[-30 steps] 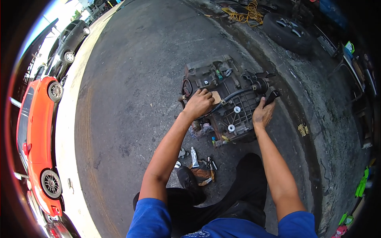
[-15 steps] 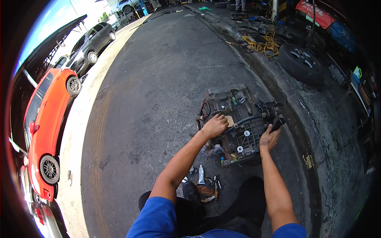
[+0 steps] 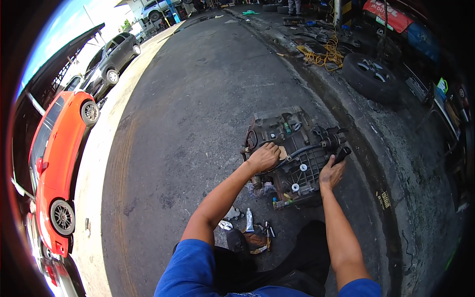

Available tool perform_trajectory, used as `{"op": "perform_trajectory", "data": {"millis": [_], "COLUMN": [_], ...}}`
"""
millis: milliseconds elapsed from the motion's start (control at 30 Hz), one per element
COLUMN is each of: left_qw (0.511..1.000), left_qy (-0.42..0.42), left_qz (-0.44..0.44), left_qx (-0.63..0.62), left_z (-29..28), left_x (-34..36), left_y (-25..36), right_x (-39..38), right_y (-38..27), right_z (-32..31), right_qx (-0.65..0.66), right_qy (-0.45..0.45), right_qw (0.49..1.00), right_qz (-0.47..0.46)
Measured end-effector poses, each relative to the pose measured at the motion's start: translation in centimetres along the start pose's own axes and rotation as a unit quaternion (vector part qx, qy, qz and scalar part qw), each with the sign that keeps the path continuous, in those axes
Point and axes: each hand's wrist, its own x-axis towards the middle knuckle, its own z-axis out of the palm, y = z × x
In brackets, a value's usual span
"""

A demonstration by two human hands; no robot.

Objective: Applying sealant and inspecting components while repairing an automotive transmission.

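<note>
A grimy metal gearbox housing (image 3: 277, 119) rests on the pavement, with a black hose over its ribbed casing. My left hand (image 3: 264, 157) has its fingers closed on a small tan piece (image 3: 281, 153) on the housing. My right hand (image 3: 331, 171) grips a black part (image 3: 342, 155) at the housing's right side. Below the housing lie a white tube (image 3: 249, 219), a metal cover (image 3: 232, 213), several small tools (image 3: 268, 231) and a brown rag (image 3: 256, 238), beside my dark shoe.
A red car (image 3: 54, 163) and a dark SUV (image 3: 114, 59) stand left. A gutter (image 3: 356, 133) runs along the right, with a loose wheel (image 3: 371, 76), yellow cord (image 3: 326, 55) and scattered parts beside it. A person's legs (image 3: 294, 7) show at the far back.
Compared with one second ago, my view has tilted up, so the gearbox and both hands sit lower in the picture. Both hands keep their places on the housing.
</note>
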Motion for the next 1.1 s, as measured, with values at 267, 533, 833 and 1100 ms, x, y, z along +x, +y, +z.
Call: {"op": "perform_trajectory", "data": {"millis": [267, 533, 833, 1100], "left_qw": [0.961, 0.936, 0.963, 0.925], "left_qy": [0.016, 0.001, -0.002, 0.039], "left_qz": [-0.185, -0.221, -0.155, -0.276], "left_qx": [-0.205, -0.276, -0.22, -0.259], "left_z": [1.0, 0.5, -0.8, 0.2], "left_x": [-0.1, -0.9, -0.2, 0.2], "left_y": [-2.1, -2.6, -0.1, 0.1], "right_x": [0.5, 0.4, 0.6, 0.6], "right_y": [-0.3, -0.3, 0.1, -0.2], "right_z": [0.7, 0.5, 0.4, 0.2], "right_qx": [0.022, 0.034, 0.032, 0.034], "right_qy": [0.003, 0.0, 0.006, -0.013], "right_qw": [1.0, 0.999, 0.999, 0.999], "right_qz": [-0.017, -0.023, -0.032, -0.031]}}
